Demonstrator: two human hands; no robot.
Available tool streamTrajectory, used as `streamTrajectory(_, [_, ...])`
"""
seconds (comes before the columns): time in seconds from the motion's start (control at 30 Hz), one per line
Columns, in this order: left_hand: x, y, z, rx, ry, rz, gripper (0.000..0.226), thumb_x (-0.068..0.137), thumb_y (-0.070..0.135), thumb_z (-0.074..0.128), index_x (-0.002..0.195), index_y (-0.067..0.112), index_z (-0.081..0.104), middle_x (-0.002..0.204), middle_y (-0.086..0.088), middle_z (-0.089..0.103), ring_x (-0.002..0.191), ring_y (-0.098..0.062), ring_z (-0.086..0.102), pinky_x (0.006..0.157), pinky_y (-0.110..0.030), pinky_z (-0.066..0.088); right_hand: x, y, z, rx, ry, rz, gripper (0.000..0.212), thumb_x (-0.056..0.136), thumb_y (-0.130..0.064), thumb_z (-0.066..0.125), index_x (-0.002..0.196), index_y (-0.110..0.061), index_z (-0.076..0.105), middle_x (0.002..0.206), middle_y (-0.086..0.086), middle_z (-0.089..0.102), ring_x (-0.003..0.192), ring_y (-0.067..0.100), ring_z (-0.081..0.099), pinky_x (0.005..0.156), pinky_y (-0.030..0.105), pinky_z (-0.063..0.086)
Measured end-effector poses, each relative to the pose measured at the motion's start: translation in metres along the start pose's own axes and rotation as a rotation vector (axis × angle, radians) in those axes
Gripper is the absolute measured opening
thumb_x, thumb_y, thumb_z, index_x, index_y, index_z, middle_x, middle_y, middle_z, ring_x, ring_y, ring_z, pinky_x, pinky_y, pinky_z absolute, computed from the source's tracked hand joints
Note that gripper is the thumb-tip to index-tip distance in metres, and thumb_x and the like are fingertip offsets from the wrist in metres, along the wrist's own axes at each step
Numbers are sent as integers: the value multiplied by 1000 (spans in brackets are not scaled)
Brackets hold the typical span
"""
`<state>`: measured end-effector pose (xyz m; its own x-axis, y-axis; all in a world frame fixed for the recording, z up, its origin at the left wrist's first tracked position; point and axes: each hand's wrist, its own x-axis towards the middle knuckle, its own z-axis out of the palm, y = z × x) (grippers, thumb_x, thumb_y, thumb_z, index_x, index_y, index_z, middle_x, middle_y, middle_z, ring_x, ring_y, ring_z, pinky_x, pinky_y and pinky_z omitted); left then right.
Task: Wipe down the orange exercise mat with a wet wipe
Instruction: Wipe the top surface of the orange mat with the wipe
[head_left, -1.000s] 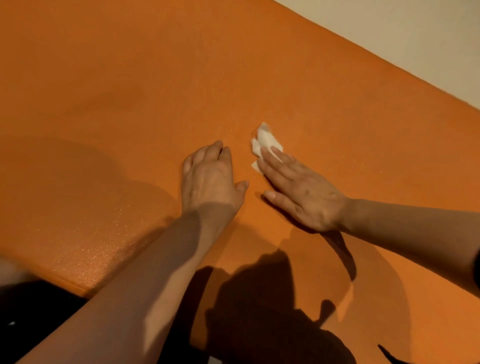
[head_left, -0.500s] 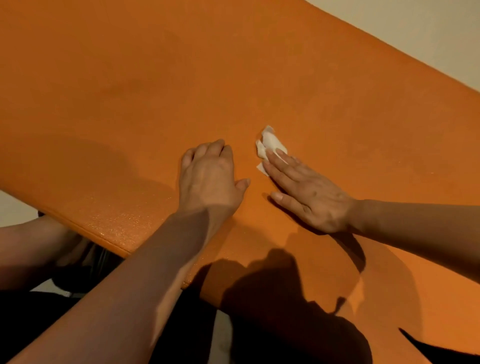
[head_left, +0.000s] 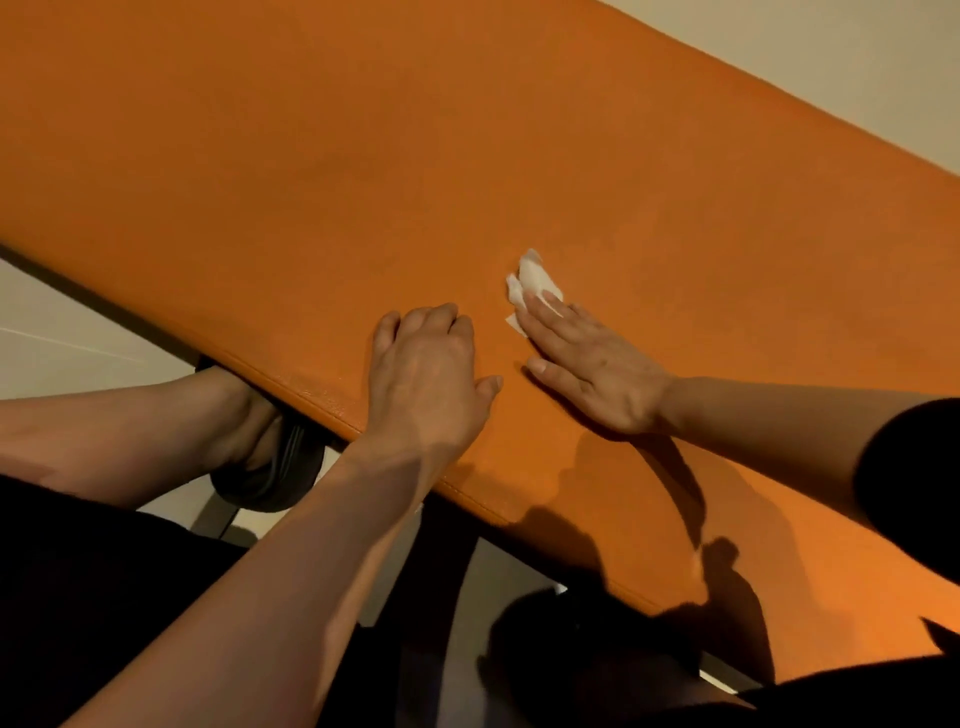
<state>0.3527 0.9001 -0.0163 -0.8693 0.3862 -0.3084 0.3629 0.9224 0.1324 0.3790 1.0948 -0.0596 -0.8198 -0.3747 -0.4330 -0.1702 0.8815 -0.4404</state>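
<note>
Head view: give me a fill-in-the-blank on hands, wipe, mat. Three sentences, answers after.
1. The white wipe lies under the fingers of the ____ hand.
2. The left hand rests on the mat and holds ____.
3. The right hand presses the wipe with ____ fingers.

Answers: right; nothing; straight

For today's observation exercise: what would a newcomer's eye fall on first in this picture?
The big orange mat fills most of the view. Near its middle-right, the right hand presses a crumpled white wet wipe flat under straight fingers. The left hand rests beside it, near the mat's closer edge.
</note>
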Motion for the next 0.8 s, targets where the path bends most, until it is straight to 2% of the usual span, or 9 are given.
streamTrajectory(0.07, [-9, -1, -2, -6, 2, 1, 61, 92, 53, 51, 142, 18, 42, 153, -2, 33, 140, -20, 27, 117, -41, 12, 24, -17, -5, 13, 9, 23, 67, 100, -57, 11, 155, -20, 0, 161, -3, -13, 148, 10, -13, 117, 25, -14])
streamTrajectory(0.13, [-14, -3, -5, -1, -6, 9, 59, 91, 52, 53, 139, 19, 45, 152, -2, 35, 139, -21, 28, 118, -41, 13, 43, -21, -11, 10, 33, 130, 60, 104, -46, 14, 156, -19, 2, 162, 1, -9, 149, 13, -10, 119, 32, -10])
streamTrajectory(0.33, [-21, -16, -20, 34, -55, 30, 49, 89, 51, 57, 126, 18, 56, 141, -2, 47, 131, -23, 37, 116, -44, 15, 9, -39, 4, 150, 117, 506, 58, 105, -42, 12, 156, -14, 5, 163, 4, -7, 150, 19, -8, 119, 37, -8])
streamTrajectory(0.4, [-26, -17, -22, 54, -98, 42, 49, 89, 50, 58, 126, 19, 56, 140, -2, 47, 131, -23, 38, 116, -46, 13, 2, -67, 7, 229, 131, 536, 57, 106, -40, 12, 156, -13, 10, 163, 6, -3, 150, 20, -6, 119, 36, -8])
streamTrajectory(0.5, [-32, -24, -25, 63, -102, 64, 43, 89, 49, 56, 121, 20, 58, 133, 0, 52, 127, -23, 41, 116, -48, 15, 12, -109, 9, 311, 142, 422, 54, 106, -39, 14, 155, -16, 16, 163, 3, 1, 150, 17, -3, 119, 35, -9])
streamTrajectory(0.57, [-38, -30, -26, 72, -97, 85, 37, 90, 47, 56, 114, 19, 60, 126, 0, 56, 123, -23, 44, 116, -48, 18, 15, -116, 8, 309, 133, 376, 54, 106, -41, 14, 156, -19, 13, 163, 0, -1, 149, 14, -4, 119, 37, -10])
streamTrajectory(0.67, [-46, -34, -27, 101, -104, 110, 34, 90, 46, 56, 108, 18, 61, 123, -1, 57, 121, -23, 45, 114, -47, 21, 1, -105, 12, 253, 122, 498, 56, 106, -42, 13, 156, -19, 8, 163, 0, -4, 150, 15, -5, 119, 40, -9])
streamTrajectory(0.8, [-58, -36, -24, 76, -107, 111, 34, 93, 42, 52, 116, 18, 59, 134, -1, 51, 126, -23, 41, 115, -47, 19, -21, -128, 29, 194, 145, 686, 60, 105, -44, 11, 156, -15, 6, 163, 4, -5, 150, 21, -4, 119, 41, -6])
